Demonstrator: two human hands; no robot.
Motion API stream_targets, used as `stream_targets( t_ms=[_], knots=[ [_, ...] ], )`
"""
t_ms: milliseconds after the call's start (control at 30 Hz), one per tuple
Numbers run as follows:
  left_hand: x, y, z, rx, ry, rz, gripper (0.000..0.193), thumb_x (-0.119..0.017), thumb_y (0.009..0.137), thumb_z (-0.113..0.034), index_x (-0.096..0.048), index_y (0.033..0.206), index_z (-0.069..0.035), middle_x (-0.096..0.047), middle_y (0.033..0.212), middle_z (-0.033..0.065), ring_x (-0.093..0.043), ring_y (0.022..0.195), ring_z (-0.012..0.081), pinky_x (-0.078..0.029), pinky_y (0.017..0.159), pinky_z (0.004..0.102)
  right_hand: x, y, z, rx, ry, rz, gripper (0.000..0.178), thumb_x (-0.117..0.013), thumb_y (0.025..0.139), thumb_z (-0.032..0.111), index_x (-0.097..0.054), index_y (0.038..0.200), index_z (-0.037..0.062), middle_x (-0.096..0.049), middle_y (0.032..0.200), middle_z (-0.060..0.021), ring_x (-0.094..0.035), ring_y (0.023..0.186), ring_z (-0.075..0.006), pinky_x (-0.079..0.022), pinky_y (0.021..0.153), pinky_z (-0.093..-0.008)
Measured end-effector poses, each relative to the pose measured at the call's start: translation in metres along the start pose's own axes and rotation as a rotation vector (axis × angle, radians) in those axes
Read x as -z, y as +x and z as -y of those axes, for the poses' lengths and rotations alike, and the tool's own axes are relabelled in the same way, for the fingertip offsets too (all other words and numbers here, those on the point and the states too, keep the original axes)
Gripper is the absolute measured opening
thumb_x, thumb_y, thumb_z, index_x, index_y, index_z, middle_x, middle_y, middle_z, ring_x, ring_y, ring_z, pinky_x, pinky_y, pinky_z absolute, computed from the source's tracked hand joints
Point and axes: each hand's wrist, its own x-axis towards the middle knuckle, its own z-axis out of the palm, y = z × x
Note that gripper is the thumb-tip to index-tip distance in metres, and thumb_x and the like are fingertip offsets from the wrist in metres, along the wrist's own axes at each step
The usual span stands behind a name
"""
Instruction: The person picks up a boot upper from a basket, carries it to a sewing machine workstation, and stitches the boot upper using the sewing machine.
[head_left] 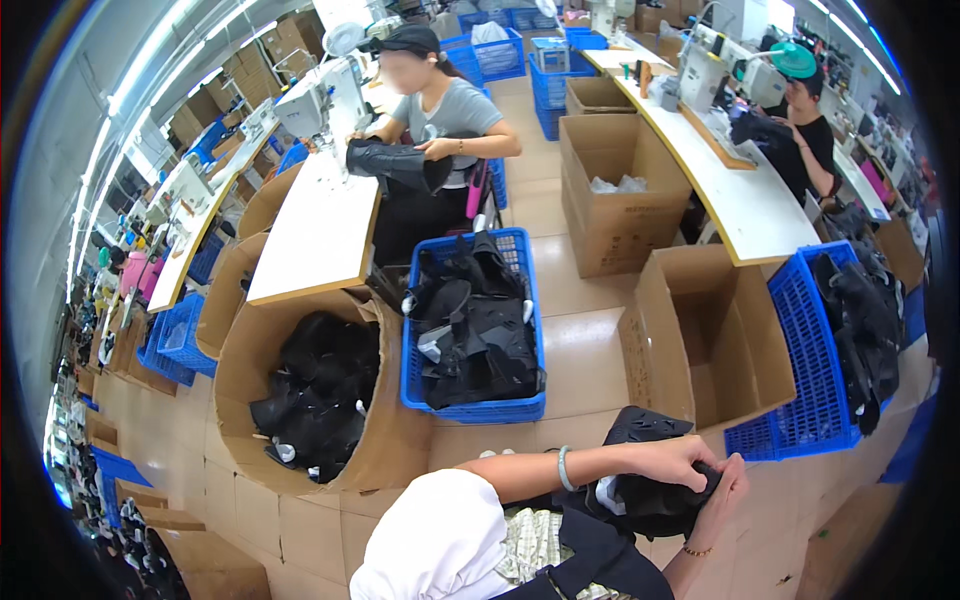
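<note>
the left hand (672, 462) is pinched closed on the edge of a black fabric piece (650, 508); the right hand (731, 492) grips that edge just beside it. the piece is near an open cardboard box (738, 350). the step seems to be working this edge; the next move calls for a steady two-handed hold.

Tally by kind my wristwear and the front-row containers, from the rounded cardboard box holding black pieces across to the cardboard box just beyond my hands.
Pale bangle by the left hand: 1
Gold-toned bracelet by the right hand: 1
Cardboard: rounded box, angular box: 2
Blue crate between them: 1
Total: 5
</note>
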Motion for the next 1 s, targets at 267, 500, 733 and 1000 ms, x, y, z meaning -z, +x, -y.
stream_targets(
  t_ms=[267,500,733,1000],
  knots=[
    [-0.132,0.094,0.009,-0.007,0.133,0.277,0.026,-0.058,0.072,-0.015,-0.058,0.089,0.005,-0.051,0.063,0.0091,-0.047,0.06,0.0121,-0.039,0.055,0.0266,0.151,-0.056,-0.012,0.069,-0.247,-0.41,0.026,-0.046,0.086,0.013,-0.041,0.063,0.0016,-0.038,0.055,-0.0048,-0.038,0.055,-0.0152,-0.031,0.053,-0.0297],
    [-0.261,0.203,0.003,0.27,-0.212,0.303,0.026,-0.055,0.078,-0.009,-0.059,0.099,0.006,-0.062,0.085,0.0052,-0.056,0.078,0.0099,-0.045,0.072,0.024,0.311,-0.113,0.008,0.238,-0.515,-0.82,0.013,-0.053,0.077,0.002,-0.051,0.091,0.0009,-0.054,0.091,-0.0118,-0.049,0.086,-0.0254,-0.039,0.079,-0.0337],
    [-0.337,0.324,0.004,0.297,-0.498,0.41,0.029,-0.055,0.076,-0.003,-0.057,0.103,0.008,-0.063,0.089,0.01,-0.06,0.077,0.0136,-0.048,0.073,0.0243,0.409,-0.125,-0.02,0.039,-0.411,-1.05,0.008,-0.05,0.077,-0.004,-0.053,0.084,-0.0007,-0.054,0.083,-0.0099,-0.051,0.077,-0.0188,-0.04,0.073,-0.0273],
    [-0.388,0.48,0.024,0.354,-0.362,0.689,0.028,-0.054,0.07,-0.001,-0.059,0.095,0.009,-0.064,0.083,0.0109,-0.06,0.072,0.0135,-0.048,0.07,0.0234,0.523,-0.033,-0.045,0.101,-0.585,-0.986,0.022,-0.055,0.079,-0.001,-0.053,0.1,-0.0012,-0.057,0.096,-0.0115,-0.055,0.09,-0.0239,-0.042,0.079,-0.0289]
  ],
)
